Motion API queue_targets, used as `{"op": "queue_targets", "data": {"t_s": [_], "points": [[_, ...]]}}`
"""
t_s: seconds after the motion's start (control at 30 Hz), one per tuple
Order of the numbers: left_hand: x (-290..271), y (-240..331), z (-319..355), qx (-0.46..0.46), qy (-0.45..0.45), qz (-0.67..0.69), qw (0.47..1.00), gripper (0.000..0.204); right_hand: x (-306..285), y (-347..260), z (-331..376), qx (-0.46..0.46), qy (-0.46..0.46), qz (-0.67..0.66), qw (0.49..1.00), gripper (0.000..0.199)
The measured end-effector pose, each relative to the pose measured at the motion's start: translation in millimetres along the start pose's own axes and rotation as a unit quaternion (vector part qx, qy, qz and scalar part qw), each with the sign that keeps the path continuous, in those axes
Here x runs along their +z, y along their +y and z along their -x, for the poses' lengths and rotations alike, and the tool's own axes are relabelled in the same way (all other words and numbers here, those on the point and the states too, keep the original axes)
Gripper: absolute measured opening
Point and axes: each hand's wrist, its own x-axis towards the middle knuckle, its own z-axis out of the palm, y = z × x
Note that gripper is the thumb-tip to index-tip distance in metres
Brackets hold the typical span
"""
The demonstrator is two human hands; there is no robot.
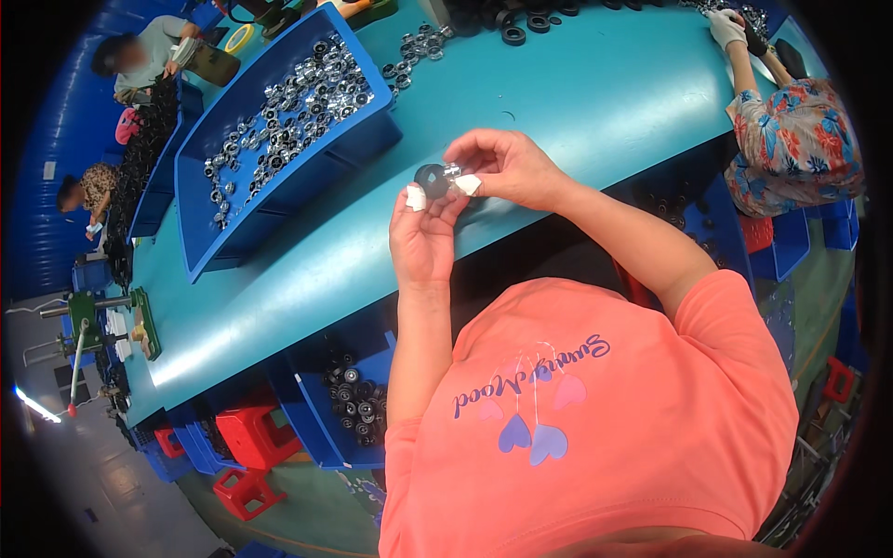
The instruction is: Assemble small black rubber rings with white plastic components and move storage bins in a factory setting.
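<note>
Over the near edge of the table, my two hands meet around small parts. My left hand (426, 237) is closed on a black round wheel (430, 179), its thumb wrapped in white tape. From the right, my right hand (516, 172) pinches a small shiny metal part (452, 171) against the wheel's side, and its thumb also has white tape. Whether the two parts are joined or only touching, I cannot tell. To the left of my hands stands a tilted blue bin (214, 200) holding many small shiny metal parts (312, 98).
Loose shiny parts (423, 45) and black rings (513, 35) lie on the far side of the teal table (595, 84). A green hand press (139, 321) stands at the left end. Below are a bin of black wheels (353, 400) and red stools (256, 435). A co-worker's gloved hand (726, 30) is far right.
</note>
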Motion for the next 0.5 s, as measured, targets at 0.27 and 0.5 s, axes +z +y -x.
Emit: {"op": "queue_targets", "data": {"t_s": [0.27, 0.5], "points": [[23, -4, 18, 0.018, -0.004, -0.089, 0.996, 0.04, 14, -14, 16, -0.173, 0.065, 0.269, 0.945, 0.032], [30, -13, 54, 0.048, -0.002, -0.142, 0.989, 0.042, 30, -15, 45, -0.278, 0.077, 0.362, 0.886, 0.027]]}}
